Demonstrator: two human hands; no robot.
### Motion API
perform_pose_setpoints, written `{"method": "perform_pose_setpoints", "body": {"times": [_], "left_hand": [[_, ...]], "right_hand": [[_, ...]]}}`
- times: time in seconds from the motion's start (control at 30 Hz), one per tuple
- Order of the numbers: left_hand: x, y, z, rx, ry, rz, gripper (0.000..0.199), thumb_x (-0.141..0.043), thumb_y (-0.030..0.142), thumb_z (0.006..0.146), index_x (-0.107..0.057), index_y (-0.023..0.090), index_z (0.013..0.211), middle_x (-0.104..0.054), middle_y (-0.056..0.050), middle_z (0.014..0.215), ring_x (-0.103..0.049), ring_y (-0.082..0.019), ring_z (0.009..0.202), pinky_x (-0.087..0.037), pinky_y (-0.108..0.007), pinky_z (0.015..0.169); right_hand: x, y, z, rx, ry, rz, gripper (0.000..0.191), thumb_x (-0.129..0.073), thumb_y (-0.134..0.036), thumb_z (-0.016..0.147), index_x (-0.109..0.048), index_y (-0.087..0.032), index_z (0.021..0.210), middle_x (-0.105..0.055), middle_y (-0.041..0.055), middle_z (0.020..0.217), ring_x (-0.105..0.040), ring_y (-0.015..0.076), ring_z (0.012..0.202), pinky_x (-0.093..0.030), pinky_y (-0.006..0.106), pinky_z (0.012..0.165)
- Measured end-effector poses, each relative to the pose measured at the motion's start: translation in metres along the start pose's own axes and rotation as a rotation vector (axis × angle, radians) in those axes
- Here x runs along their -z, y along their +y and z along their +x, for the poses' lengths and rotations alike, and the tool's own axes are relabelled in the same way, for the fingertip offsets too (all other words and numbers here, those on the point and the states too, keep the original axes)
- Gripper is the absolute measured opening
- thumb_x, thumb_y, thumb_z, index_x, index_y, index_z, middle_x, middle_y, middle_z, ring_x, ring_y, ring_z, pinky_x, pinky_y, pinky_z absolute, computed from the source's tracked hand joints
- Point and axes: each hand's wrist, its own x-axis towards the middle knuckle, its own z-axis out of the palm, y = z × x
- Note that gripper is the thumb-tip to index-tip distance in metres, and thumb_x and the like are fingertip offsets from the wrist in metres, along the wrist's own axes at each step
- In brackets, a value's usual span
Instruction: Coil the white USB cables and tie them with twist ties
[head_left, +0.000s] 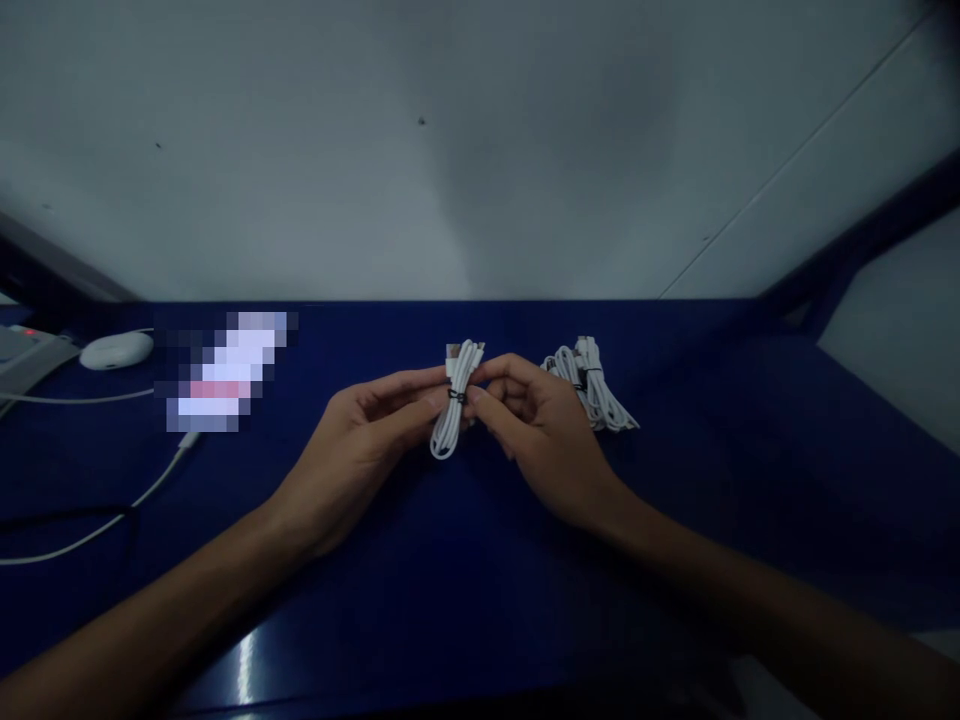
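Observation:
A white charging cable (445, 437), folded into a narrow bundle, is held upright and slightly tilted above the blue table. A black twist tie (457, 396) goes around its middle, and its plug ends point up. My left hand (367, 425) pinches the bundle from the left with thumb and fingers. From the right, my right hand (540, 425) grips it too, its thumb and fingertips at the tie. Just beyond my right hand lie several more bundled white cables (600, 390), partly hidden by that hand.
The blue table (465, 590) meets a pale wall (337, 200) at the back. At left lie a blurred-out lit screen (232, 370) with a white cord (161, 487) plugged in, a white rounded case (116, 350) and a power strip (30, 350) with a red light.

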Motion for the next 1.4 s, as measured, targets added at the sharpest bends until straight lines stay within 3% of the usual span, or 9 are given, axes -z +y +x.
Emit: {"method": "perform_pose_setpoints", "body": {"times": [0.33, 0.53, 0.9, 1.03, 1.23, 1.4], "left_hand": [[-0.0006, -0.0013, 0.0002, 0.076, 0.054, -0.016, 0.033, -0.092, 0.03, 0.092, -0.087, 0.023, 0.124, -0.087, -0.009, 0.113, -0.081, -0.021, 0.103, -0.059, -0.034, 0.104], [-0.0016, 0.0002, 0.0012, 0.079, 0.065, -0.027, 0.031, -0.09, 0.029, 0.094, -0.087, 0.021, 0.123, -0.085, -0.01, 0.123, -0.078, -0.022, 0.11, -0.058, -0.035, 0.106], [-0.0016, 0.0026, 0.0008, 0.086, 0.056, 0.063, 0.03, -0.087, 0.03, 0.095, -0.088, 0.024, 0.124, -0.087, -0.009, 0.119, -0.08, -0.023, 0.106, -0.06, -0.035, 0.102], [0.0, 0.0031, 0.0014, -0.024, 0.103, 0.279, 0.03, -0.091, 0.028, 0.09, -0.09, 0.029, 0.119, -0.089, -0.006, 0.108, -0.082, -0.025, 0.102, -0.061, -0.035, 0.097], [-0.0022, 0.0021, -0.0031, -0.263, 0.135, 0.616, 0.023, -0.091, 0.033, 0.09, -0.091, 0.035, 0.113, -0.088, -0.002, 0.101, -0.08, -0.024, 0.091, -0.06, -0.033, 0.08], [-0.0014, -0.0006, -0.0071, -0.347, 0.159, 0.804, 0.017, -0.089, 0.042, 0.092, -0.092, 0.037, 0.108, -0.085, -0.001, 0.089, -0.074, -0.021, 0.075, -0.055, -0.033, 0.072]], "right_hand": [[0.0001, -0.0021, 0.0013, -0.04, -0.031, 0.053, 0.007, -0.07, -0.026, 0.106, -0.071, -0.02, 0.106, -0.071, -0.0024, 0.079, -0.054, 0.0098, 0.059, -0.041, 0.028, 0.053], [0.0021, -0.0023, 0.0005, -0.046, -0.042, 0.007, 0.009, -0.067, -0.03, 0.108, -0.071, -0.022, 0.106, -0.068, -0.003, 0.078, -0.054, 0.0107, 0.06, -0.042, 0.028, 0.054], [0.0023, -0.007, -0.0014, -0.07, -0.058, -0.011, 0.018, -0.062, -0.034, 0.111, -0.068, -0.022, 0.098, -0.063, -0.0036, 0.076, -0.052, 0.0118, 0.061, -0.041, 0.03, 0.058], [0.0028, -0.0075, -0.0024, -0.087, -0.059, 0.003, 0.034, -0.058, -0.045, 0.114, -0.067, -0.022, 0.09, -0.058, -0.0035, 0.074, -0.049, 0.0116, 0.061, -0.041, 0.03, 0.06], [0.0023, -0.006, -0.0022, -0.116, -0.062, 0.052, 0.032, -0.07, -0.053, 0.107, -0.071, -0.022, 0.1, -0.062, -0.0036, 0.077, -0.048, 0.0111, 0.061, -0.041, 0.029, 0.06], [0.0005, -0.0059, -0.0015, -0.171, -0.038, 0.037, 0.034, -0.077, -0.053, 0.101, -0.069, -0.022, 0.093, -0.059, -0.0043, 0.073, -0.049, 0.0118, 0.062, -0.038, 0.028, 0.057]]}}
